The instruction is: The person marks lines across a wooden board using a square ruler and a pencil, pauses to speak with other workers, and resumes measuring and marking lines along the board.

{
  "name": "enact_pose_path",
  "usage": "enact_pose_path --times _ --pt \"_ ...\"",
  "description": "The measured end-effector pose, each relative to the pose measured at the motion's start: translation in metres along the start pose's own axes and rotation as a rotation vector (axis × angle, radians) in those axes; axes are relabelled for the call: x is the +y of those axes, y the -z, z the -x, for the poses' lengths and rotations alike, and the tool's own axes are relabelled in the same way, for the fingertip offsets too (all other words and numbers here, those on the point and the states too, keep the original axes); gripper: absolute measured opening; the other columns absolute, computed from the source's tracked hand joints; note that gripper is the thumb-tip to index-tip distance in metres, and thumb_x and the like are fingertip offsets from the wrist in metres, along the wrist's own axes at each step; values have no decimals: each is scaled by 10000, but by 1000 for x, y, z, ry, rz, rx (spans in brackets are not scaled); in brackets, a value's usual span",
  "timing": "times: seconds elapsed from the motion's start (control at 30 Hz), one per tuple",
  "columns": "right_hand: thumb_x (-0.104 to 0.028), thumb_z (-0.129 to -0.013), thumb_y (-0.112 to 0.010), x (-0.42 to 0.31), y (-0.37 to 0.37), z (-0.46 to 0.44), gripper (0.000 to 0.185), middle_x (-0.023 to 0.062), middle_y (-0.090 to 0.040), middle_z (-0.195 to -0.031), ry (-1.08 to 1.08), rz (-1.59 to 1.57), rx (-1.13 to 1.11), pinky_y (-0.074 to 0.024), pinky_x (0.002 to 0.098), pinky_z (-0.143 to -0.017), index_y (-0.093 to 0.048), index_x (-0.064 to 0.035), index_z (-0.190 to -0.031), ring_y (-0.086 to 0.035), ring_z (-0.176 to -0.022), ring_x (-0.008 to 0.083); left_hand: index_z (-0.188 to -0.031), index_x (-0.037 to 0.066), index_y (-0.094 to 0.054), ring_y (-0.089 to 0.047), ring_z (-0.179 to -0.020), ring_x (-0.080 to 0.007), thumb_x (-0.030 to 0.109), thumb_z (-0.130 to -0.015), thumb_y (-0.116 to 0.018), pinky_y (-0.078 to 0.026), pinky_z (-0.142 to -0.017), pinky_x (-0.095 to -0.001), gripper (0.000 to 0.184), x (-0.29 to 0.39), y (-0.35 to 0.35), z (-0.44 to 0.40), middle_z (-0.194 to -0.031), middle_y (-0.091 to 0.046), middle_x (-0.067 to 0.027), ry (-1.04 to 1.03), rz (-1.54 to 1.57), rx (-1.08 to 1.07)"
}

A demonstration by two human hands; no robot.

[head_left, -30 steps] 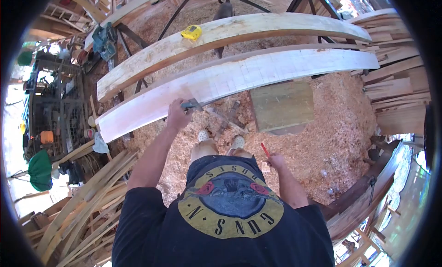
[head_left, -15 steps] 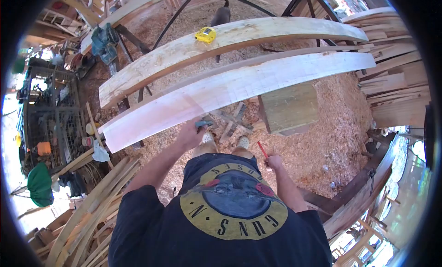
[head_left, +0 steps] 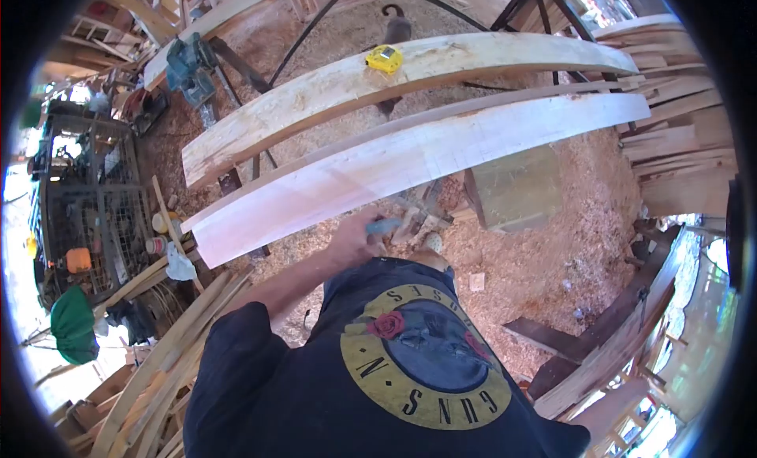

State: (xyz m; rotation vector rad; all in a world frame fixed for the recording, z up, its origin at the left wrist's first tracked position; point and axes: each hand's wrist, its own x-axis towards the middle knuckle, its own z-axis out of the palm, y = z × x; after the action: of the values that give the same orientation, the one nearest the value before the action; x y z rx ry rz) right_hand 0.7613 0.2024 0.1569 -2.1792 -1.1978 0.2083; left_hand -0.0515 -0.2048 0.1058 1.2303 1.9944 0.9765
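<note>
My left hand (head_left: 356, 239) is closed around a small teal handheld tool (head_left: 383, 226), whose exact kind I cannot make out. It is just below the near edge of a long, curved, pale plank (head_left: 426, 153). My right arm (head_left: 611, 409) reaches out to the lower right, beside rough timber; the fingers there cannot be made out, and no red pencil shows. Beyond the near plank lies a second curved beam (head_left: 315, 103), with a yellow tape measure (head_left: 384, 59) on top.
A teal power tool (head_left: 191, 70) stands at upper left. A square wooden board (head_left: 516, 187) and a wooden stand (head_left: 422, 205) are below the near plank. Timber is stacked at right (head_left: 670, 119) and lower left (head_left: 169, 355). Shavings cover the floor. A dark animal (head_left: 397, 30) is behind the beam.
My right hand, which held a red pencil beside my leg, has swung away to the lower right. My left hand has shifted right in view with the teal tool. My body has turned.
</note>
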Motion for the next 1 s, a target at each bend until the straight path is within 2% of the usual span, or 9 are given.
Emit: enact_pose_path --times 0.17,0.27,0.4,0.47,0.5,0.57,0.63,0.7,1.0 --pt "-159 -934 -658 -17 0 29 207 103 -712 -858 65 152 65 -559 399 -609 -721 -42 -1092 -682 -698 269 -1235 43 -594 -677 -877 -169 -4 -974 -714 -554 -802 -310 291 12 30 12 -1024 -681 -103 -24 125 44" --pt "-172 -924 -667 0 -31 65 164 123 -709 -848 167 327 24 -552 424 -613 -724 -50 -1017 -681 -698 295 -1221 30 -589 -665 -928 -171 -23 -957 -721 -550 -827 -310 300 0 31 21 -1104 -652 -119 -196 146 144" --pt "-189 -910 -680 49 -115 129 137 149 -706 -834 724 975 -87 -543 456 -619 -728 -61 -918 -679 -698 329 -1200 63 -587 -682 -914 -318 -7 -803 -814 -573 -774 -395 462 13 39 27 -1110 -645 -160 -319 131 171" --pt "-198 -904 -686 63 -163 178 143 162 -704 -827 858 950 -190 -539 473 -623 -730 -67 -869 -678 -698 346 -1187 68 -596 -674 -926 -342 -15 -794 -812 -568 -765 -413 456 33 51 26 -1116 -642 -167 -401 42 203" --pt "-202 -900 -689 62 -186 210 150 169 -703 -823 855 840 -263 -537 481 -624 -731 -69 -844 -677 -698 355 -1180 71 -601 -670 -932 -354 -18 -789 -811 -565 -760 -421 453 39 53 25 -1119 -641 -171 -446 -3 216" --pt "-179 -871 -679 -24 -196 329 137 124 -685 -778 271 68 -383 -504 460 -606 -727 -52 -854 -657 -685 307 -1163 76 -608 -659 -966 -374 -23 -784 -811 -558 -782 -444 442 30 43 18 -1123 -640 -168 -478 -132 271" --pt "-174 -839 -678 -9 -238 372 157 69 -650 -748 41 -71 -638 -481 437 -622 -726 -28 -871 -632 -697 226 -1134 75 -612 -625 -1014 -401 -21 -778 -788 -524 -851 -488 408 6 25 7 -1124 -628 -167 -472 -216 284" --pt "-176 -843 -680 -24 -249 420 162 30 -636 -758 76 -214 -733 -470 387 -632 -714 -19 -862 -601 -713 162 -1119 66 -613 -611 -1022 -404 -14 -779 -762 -501 -873 -506 380 -19 7 -6 -1126 -620 -172 -469 -312 265" --pt "-200 -843 -671 -71 -259 486 197 104 -688 -803 142 -95 -939 -520 371 -708 -719 -24 -917 -657 -764 215 -1138 56 -630 -587 -1084 -382 94 -779 -694 -454 -948 -515 366 -65 -31 -35 -1151 -597 -163 -427 -446 148"
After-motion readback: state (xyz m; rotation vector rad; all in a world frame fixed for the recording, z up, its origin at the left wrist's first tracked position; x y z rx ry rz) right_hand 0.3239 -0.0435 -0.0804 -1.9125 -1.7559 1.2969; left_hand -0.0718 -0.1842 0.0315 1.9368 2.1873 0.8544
